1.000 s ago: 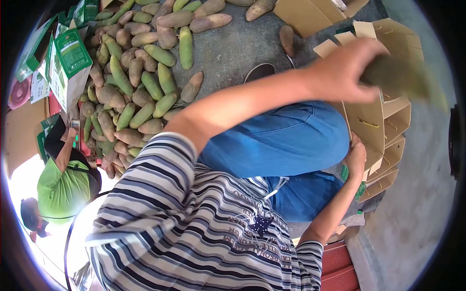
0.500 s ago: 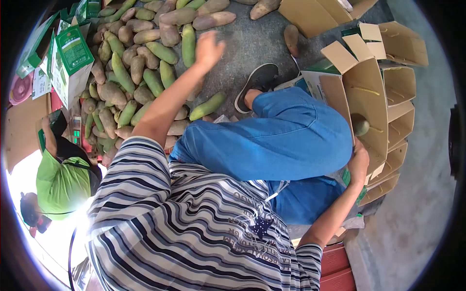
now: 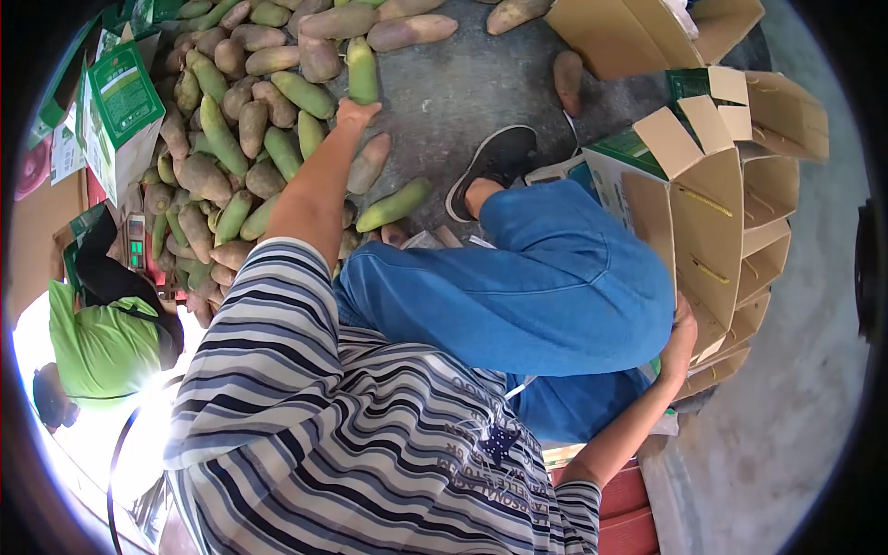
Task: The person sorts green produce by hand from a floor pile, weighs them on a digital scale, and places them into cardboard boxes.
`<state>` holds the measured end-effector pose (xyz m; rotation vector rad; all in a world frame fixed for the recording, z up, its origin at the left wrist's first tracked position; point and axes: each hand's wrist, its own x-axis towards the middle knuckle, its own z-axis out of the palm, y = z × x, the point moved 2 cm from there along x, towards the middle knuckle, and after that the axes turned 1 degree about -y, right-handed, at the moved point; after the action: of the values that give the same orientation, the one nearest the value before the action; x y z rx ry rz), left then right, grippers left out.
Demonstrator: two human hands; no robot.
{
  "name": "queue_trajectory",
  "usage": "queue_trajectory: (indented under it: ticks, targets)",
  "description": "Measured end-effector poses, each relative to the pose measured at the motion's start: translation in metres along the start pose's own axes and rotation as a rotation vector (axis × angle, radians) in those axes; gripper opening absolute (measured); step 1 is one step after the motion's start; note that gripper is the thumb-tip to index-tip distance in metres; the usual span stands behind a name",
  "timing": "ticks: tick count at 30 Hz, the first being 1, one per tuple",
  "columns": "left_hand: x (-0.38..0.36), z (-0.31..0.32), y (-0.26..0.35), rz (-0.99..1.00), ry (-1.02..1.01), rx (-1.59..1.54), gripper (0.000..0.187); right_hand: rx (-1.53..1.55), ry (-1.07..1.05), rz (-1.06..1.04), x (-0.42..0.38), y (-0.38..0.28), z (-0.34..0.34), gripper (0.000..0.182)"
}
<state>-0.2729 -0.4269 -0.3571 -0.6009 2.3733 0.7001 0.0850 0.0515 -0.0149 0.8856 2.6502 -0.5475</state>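
My left hand [image 3: 357,113] is closed round the lower end of a green elongated vegetable [image 3: 362,72], at the right edge of a large pile of green and brown ones [image 3: 252,128]. Part of its fingers is hidden. Beside my bent knee, my right hand [image 3: 682,335] is closed at the near edge of an open cardboard box [image 3: 705,217], with its fingertips partly out of sight. Yellow cords show on the box's inner wall. A single green vegetable [image 3: 394,204] lies near my shin, and a brownish one [image 3: 369,164] is just below my left hand.
More open boxes [image 3: 770,190] stand in a row at the right, with another [image 3: 615,37] at the top. Green-and-white cartons [image 3: 125,97] are at the upper left. A person in a green shirt [image 3: 102,347] is at the left, near a scale display [image 3: 137,248]. My shoe [image 3: 495,166] rests on the floor.
My left hand has moved left onto the green vegetable's lower end. The brownish one below it is now uncovered. The green vegetable inside the box at my right hand is no longer visible.
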Motion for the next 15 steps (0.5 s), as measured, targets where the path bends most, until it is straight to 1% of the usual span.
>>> queue_trajectory:
  ticks: [2, 3, 5, 8, 10, 12, 14, 15]
  targets:
    - [-0.013, 0.004, 0.021, -0.038, -0.108, -0.093, 0.074, -0.008, -0.035, 0.013, 0.001, -0.001, -0.002, 0.023]
    - [-0.023, 0.008, 0.032, -0.088, -0.154, -0.316, 0.072, -0.008, -0.049, 0.016, 0.001, -0.002, -0.002, 0.023]
    - [-0.063, 0.015, 0.061, -0.186, -0.244, -0.767, 0.067, -0.014, -0.004, 0.010, -0.001, 0.001, -0.001, 0.023]
    - [-0.106, 0.023, 0.088, -0.374, -0.454, -1.125, 0.058, -0.020, 0.009, -0.010, -0.001, 0.004, 0.000, 0.023]
    - [-0.150, 0.023, 0.103, -0.238, -0.516, -1.238, 0.049, -0.017, 0.009, -0.034, 0.000, 0.003, 0.000, 0.023]
    - [-0.206, 0.012, 0.126, 0.016, -0.605, -1.203, 0.048, -0.009, 0.024, -0.066, 0.000, 0.000, -0.001, 0.022]
    - [-0.261, -0.002, 0.156, 0.319, -0.661, -1.092, 0.050, -0.013, 0.002, -0.050, 0.000, -0.008, -0.004, 0.021]
    - [-0.280, -0.008, 0.170, 0.623, -0.551, -0.932, 0.052, -0.015, -0.011, -0.044, 0.000, -0.010, -0.005, 0.021]
